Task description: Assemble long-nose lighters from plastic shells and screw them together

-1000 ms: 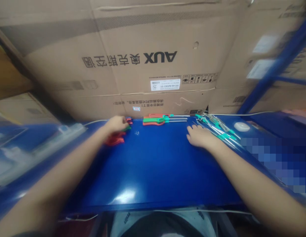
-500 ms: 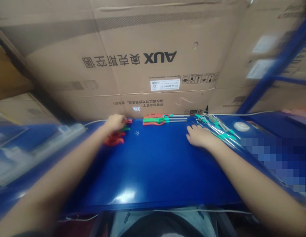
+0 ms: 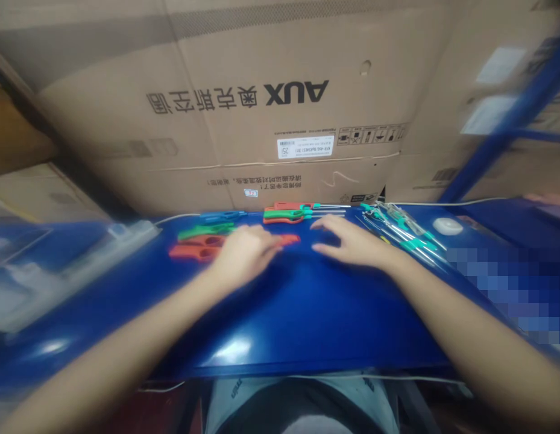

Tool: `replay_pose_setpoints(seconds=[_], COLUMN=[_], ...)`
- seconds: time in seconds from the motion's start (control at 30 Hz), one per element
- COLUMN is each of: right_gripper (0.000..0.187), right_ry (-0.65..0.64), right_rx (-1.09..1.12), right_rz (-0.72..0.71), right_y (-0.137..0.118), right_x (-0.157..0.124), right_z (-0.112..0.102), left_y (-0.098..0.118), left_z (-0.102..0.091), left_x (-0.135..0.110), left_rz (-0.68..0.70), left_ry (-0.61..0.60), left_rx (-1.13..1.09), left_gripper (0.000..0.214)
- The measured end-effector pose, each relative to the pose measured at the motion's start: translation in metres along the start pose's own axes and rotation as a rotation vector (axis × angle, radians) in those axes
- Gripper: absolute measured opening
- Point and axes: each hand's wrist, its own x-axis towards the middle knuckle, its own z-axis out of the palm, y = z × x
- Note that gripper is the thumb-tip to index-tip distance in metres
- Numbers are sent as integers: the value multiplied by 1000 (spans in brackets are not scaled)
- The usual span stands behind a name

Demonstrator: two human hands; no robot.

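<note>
My left hand [image 3: 246, 253] is closed around a red lighter handle [image 3: 290, 239], whose end sticks out past my fingers to the right. Behind that hand lie more loose lighter handles: blue [image 3: 220, 217], green [image 3: 202, 230] and red [image 3: 193, 248], somewhat blurred. With thumb and fingers apart, my right hand [image 3: 349, 240] hovers over the table, holding nothing. Between the hands, further back, stick lighters [image 3: 283, 214] with red, green and orange handles lie side by side. Several metal lighter tubes [image 3: 404, 236] with teal-green collars lie in a bunch right of my right hand.
A large cardboard box [image 3: 216, 132] forms the back wall behind the blue table [image 3: 307, 313]. A white power strip [image 3: 81, 283] runs along the left. A round white object [image 3: 447, 226] sits at the right, near a blue metal post [image 3: 497, 114].
My left hand has moved right and towards me from the pile, now carrying a red lighter handle. My right hand has shifted left, away from the metal tubes, its fingers spread wider.
</note>
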Motion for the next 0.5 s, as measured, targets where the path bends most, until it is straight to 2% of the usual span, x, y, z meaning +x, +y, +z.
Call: replay_pose_setpoints(seconds=[0.07, 0.13, 0.23, 0.37, 0.5], right_gripper=[38, 21, 1, 11, 13], right_ry=[-20, -102, -199, -222, -226], right_rx=[222, 245, 129, 80, 78], right_rz=[-208, -267, -274, -247, -149], right_y=[-9, -16, -17, -9, -4], right_x=[-2, -4, -4, -2, -2], right_z=[5, 11, 20, 23, 17], left_y=[23, 35, 39, 34, 25], left_z=[15, 32, 50, 55, 49], left_x=[-7, -11, -14, -17, -17], left_rz=[66, 99, 111, 121, 75], left_ry=[-31, -43, -36, 6, 15], left_rx=[-81, -163, -333, -494, -419], left_gripper=[25, 21, 17, 26, 37])
